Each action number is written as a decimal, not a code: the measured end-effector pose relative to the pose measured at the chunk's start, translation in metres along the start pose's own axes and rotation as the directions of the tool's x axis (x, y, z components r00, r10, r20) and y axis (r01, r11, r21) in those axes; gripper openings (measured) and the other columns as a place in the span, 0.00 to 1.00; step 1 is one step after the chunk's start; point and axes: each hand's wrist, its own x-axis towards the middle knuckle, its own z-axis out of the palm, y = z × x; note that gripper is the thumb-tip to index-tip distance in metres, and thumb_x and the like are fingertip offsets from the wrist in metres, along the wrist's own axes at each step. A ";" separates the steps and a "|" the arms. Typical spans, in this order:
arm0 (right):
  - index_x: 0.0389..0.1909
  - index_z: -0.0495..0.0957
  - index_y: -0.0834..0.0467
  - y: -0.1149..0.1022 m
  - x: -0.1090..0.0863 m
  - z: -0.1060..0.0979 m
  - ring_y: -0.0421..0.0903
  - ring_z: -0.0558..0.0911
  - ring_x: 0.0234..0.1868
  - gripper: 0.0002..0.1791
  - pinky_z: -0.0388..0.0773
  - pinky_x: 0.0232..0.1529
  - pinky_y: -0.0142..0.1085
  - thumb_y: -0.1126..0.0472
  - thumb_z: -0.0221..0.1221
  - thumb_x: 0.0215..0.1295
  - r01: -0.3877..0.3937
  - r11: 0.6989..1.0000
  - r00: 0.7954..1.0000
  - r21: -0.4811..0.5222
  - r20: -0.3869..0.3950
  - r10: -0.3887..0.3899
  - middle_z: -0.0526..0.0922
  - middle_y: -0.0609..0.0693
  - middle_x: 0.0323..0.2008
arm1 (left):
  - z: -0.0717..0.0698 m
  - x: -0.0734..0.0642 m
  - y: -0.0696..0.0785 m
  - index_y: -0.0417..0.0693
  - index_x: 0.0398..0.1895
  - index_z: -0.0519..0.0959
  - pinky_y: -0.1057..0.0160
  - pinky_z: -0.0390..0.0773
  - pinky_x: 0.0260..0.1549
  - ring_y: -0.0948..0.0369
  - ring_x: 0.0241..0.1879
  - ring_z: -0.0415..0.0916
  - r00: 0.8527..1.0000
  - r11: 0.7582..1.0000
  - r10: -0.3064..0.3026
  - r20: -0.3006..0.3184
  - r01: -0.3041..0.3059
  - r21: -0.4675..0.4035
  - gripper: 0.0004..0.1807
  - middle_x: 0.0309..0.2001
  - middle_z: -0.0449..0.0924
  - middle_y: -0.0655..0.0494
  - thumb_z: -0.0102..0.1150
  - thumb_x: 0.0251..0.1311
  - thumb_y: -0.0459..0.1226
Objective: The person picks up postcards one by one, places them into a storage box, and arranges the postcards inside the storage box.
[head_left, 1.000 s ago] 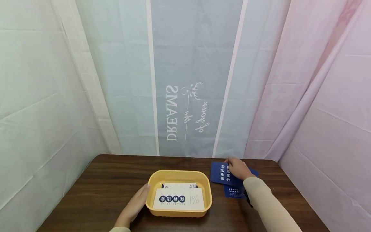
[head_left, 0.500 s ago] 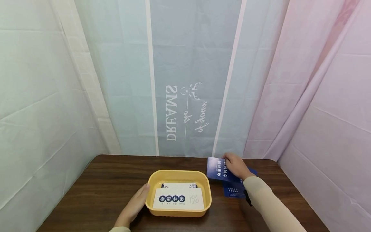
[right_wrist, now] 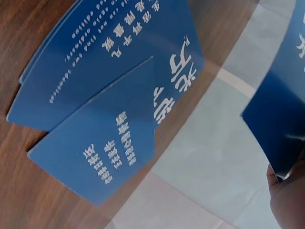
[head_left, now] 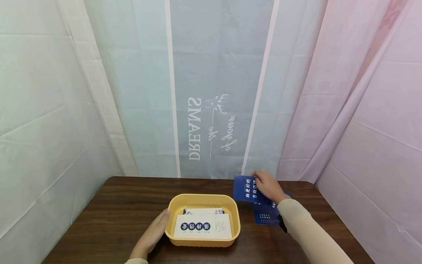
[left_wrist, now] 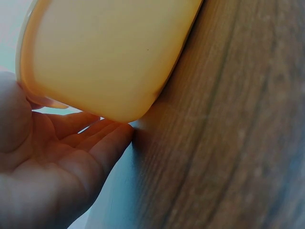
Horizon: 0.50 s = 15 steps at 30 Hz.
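Observation:
My right hand [head_left: 268, 186] grips a blue card [head_left: 243, 188] with white Chinese lettering, held raised over other blue cards [head_left: 266, 217] on the table. In the right wrist view, the held card [right_wrist: 279, 105] is at the right edge, with fingers [right_wrist: 286, 200] at its lower corner. Two overlapping blue cards [right_wrist: 105, 138] lie below on the wood. My left hand [head_left: 153, 233] holds the left side of a yellow plastic basket [head_left: 236, 211], thumb at the rim. In the left wrist view, its fingers [left_wrist: 112, 145] lie against the basket's outer wall [left_wrist: 109, 52].
Inside the basket lies a white card [head_left: 202, 226] with dark blue round characters, overlapping another patterned card [head_left: 204, 211]. Everything rests on a dark wooden table [head_left: 132, 198]. A printed curtain [head_left: 224, 73] hangs behind the table, with pale cloth at both sides.
My right hand has lifted the blue card up and slightly left, away from the cards beneath it. The left hand and the basket have stayed in place.

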 end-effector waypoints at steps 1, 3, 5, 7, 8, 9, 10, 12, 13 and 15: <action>0.46 0.82 0.57 0.000 0.000 -0.001 0.51 0.79 0.44 0.14 0.77 0.47 0.53 0.66 0.47 0.75 0.000 1.000 1.000 0.002 -0.004 0.000 0.81 0.52 0.43 | 0.000 0.000 0.000 0.22 0.73 0.53 0.33 0.50 0.68 0.33 0.73 0.47 1.000 1.000 -0.001 -0.001 0.001 0.000 0.41 0.73 0.52 0.25 0.34 0.80 0.54; 0.46 0.82 0.58 -0.001 0.001 -0.003 0.50 0.79 0.43 0.14 0.77 0.47 0.53 0.66 0.47 0.75 -0.005 1.000 1.000 0.009 -0.010 0.005 0.81 0.52 0.43 | 0.000 0.000 0.001 0.22 0.73 0.53 0.33 0.50 0.68 0.33 0.73 0.47 1.000 1.000 -0.004 0.000 0.004 -0.002 0.41 0.73 0.52 0.26 0.34 0.80 0.54; 0.46 0.82 0.58 -0.002 0.001 -0.004 0.50 0.78 0.42 0.13 0.77 0.46 0.53 0.66 0.47 0.75 -0.013 1.000 1.000 0.019 -0.010 0.013 0.81 0.52 0.43 | 0.000 0.000 0.001 0.22 0.72 0.53 0.33 0.50 0.68 0.32 0.73 0.47 1.000 1.000 -0.002 -0.004 0.002 0.009 0.41 0.73 0.52 0.25 0.34 0.80 0.54; 0.46 0.82 0.58 -0.002 0.001 -0.003 0.50 0.78 0.42 0.13 0.77 0.46 0.53 0.66 0.48 0.75 -0.007 1.000 1.000 0.025 -0.006 0.007 0.81 0.52 0.42 | 0.000 0.000 0.001 0.22 0.72 0.53 0.33 0.50 0.68 0.32 0.73 0.47 1.000 1.000 -0.005 -0.008 0.006 0.015 0.42 0.73 0.52 0.25 0.33 0.79 0.55; 0.46 0.82 0.58 -0.003 0.002 -0.003 0.49 0.78 0.42 0.13 0.77 0.46 0.52 0.66 0.48 0.75 -0.003 1.000 1.000 0.027 -0.003 0.003 0.81 0.51 0.42 | 0.000 0.000 0.001 0.22 0.72 0.53 0.33 0.50 0.68 0.32 0.73 0.47 1.000 1.000 -0.008 -0.011 0.008 0.018 0.42 0.73 0.52 0.25 0.33 0.79 0.55; 0.46 0.82 0.58 -0.004 0.002 -0.002 0.50 0.78 0.42 0.13 0.77 0.46 0.52 0.66 0.48 0.75 0.009 0.999 1.000 0.031 -0.001 -0.009 0.81 0.52 0.42 | 0.000 0.000 0.001 0.22 0.72 0.53 0.33 0.50 0.68 0.32 0.73 0.47 1.000 1.000 -0.009 -0.014 0.009 0.022 0.42 0.73 0.52 0.25 0.33 0.79 0.55; 0.46 0.82 0.58 -0.005 0.003 -0.001 0.50 0.78 0.42 0.13 0.77 0.46 0.52 0.66 0.48 0.75 0.023 0.999 1.000 0.035 0.002 -0.023 0.81 0.51 0.42 | 0.000 0.000 0.002 0.22 0.72 0.54 0.33 0.50 0.68 0.33 0.73 0.46 1.000 1.000 -0.011 -0.016 0.011 0.021 0.42 0.73 0.52 0.26 0.34 0.79 0.56; 0.46 0.82 0.59 -0.009 0.004 0.002 0.49 0.78 0.42 0.13 0.77 0.45 0.51 0.66 0.48 0.75 0.057 0.997 0.998 0.053 0.015 -0.058 0.82 0.52 0.42 | 0.001 0.000 0.002 0.22 0.73 0.53 0.33 0.49 0.68 0.33 0.73 0.46 1.000 1.000 -0.015 -0.016 0.015 0.015 0.42 0.73 0.51 0.26 0.34 0.79 0.55; 0.46 0.82 0.58 -0.011 0.004 0.004 0.49 0.78 0.42 0.13 0.77 0.45 0.50 0.67 0.48 0.75 0.072 0.995 0.997 0.064 0.022 -0.074 0.82 0.52 0.42 | 0.001 0.000 0.002 0.23 0.73 0.53 0.34 0.49 0.68 0.33 0.73 0.46 1.000 1.000 -0.016 -0.017 0.016 0.009 0.42 0.73 0.51 0.26 0.34 0.79 0.55; 0.45 0.82 0.58 -0.017 0.005 0.008 0.48 0.78 0.42 0.12 0.77 0.44 0.49 0.66 0.49 0.76 0.100 0.991 0.994 0.087 0.045 -0.104 0.81 0.51 0.42 | 0.001 -0.001 0.002 0.22 0.73 0.53 0.33 0.49 0.68 0.33 0.73 0.46 1.000 1.000 -0.010 -0.014 0.010 0.006 0.42 0.73 0.51 0.26 0.34 0.79 0.55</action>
